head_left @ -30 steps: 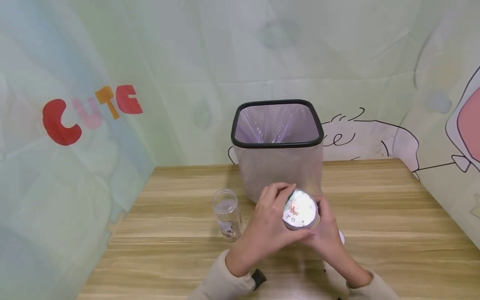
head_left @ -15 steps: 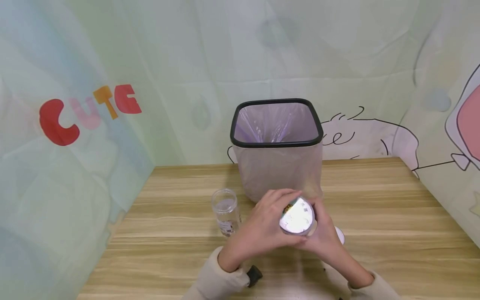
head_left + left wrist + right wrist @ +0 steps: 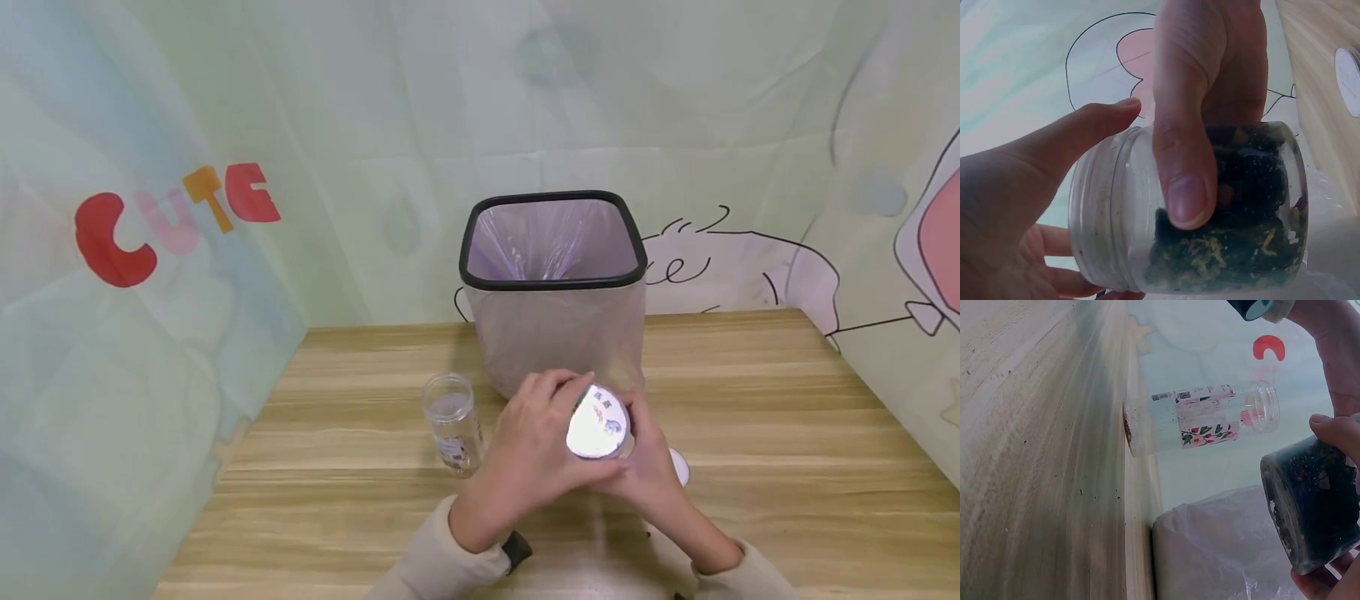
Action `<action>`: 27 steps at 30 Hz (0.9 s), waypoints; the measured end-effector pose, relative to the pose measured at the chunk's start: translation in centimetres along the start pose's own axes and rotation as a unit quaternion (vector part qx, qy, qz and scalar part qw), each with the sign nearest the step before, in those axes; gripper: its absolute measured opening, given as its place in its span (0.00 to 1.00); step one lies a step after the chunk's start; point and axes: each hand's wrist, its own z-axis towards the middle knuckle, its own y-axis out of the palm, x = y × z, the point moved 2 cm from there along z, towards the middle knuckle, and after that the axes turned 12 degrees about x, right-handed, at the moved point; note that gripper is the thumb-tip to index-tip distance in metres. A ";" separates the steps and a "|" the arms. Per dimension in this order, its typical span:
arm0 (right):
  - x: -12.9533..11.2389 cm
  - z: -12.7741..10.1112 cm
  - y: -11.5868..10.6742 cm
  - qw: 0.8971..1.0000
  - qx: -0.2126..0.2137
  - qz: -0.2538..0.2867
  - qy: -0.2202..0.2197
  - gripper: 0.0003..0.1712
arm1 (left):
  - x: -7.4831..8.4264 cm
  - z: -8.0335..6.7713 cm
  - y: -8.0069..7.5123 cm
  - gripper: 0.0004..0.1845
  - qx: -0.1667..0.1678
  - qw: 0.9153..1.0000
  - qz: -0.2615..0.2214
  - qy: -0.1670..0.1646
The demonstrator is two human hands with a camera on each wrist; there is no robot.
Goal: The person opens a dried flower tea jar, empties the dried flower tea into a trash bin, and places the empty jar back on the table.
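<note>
Both hands hold a squat clear jar (image 3: 1229, 262) with dark, crumbly-looking contents, in front of the bin. Its round lid (image 3: 597, 422) faces up to the head camera, bright with glare and printed with small figures. My left hand (image 3: 528, 442) has its fingers and thumb round the lid end. Around the body of the jar curls my right hand (image 3: 654, 479), its thumb (image 3: 1186, 194) lying across the side in the left wrist view. Left of the hands stands a taller clear plastic jar (image 3: 455, 437), lidless, with a flowered label (image 3: 1207, 428).
A bin with a black rim (image 3: 553, 285) and a translucent liner bag stands behind the hands. Partly behind the right hand, a white disc-shaped lid (image 3: 679, 468) lies on the wooden table (image 3: 360, 417). Printed cloth (image 3: 375, 208) hangs around the table's back and sides.
The hands dip slightly with the jar, then rise back. Printing on the lid shows at a different angle in each frame, so the lid has turned. Tall jar and bin stay put.
</note>
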 end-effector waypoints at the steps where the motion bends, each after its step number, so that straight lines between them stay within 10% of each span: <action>1: 0.0 0.0 0.0 1.000 0.002 0.004 -0.003 0.46 | 0.1 0.0 0.0 0.48 0.005 1.000 0.006 0.002; 7: 0.1 0.1 0.0 1.000 0.008 0.022 -0.012 0.46 | 0.1 0.1 0.0 0.48 0.000 1.000 0.011 0.005; 17: 0.6 0.1 -0.7 0.999 -0.038 0.020 -0.003 0.47 | -0.9 0.4 -0.9 0.45 -0.126 0.986 -0.107 0.003; 27: 0.7 -0.2 -0.7 0.999 -0.047 0.009 -0.003 0.46 | -0.8 0.1 -1.0 0.47 -0.097 0.993 -0.063 -0.013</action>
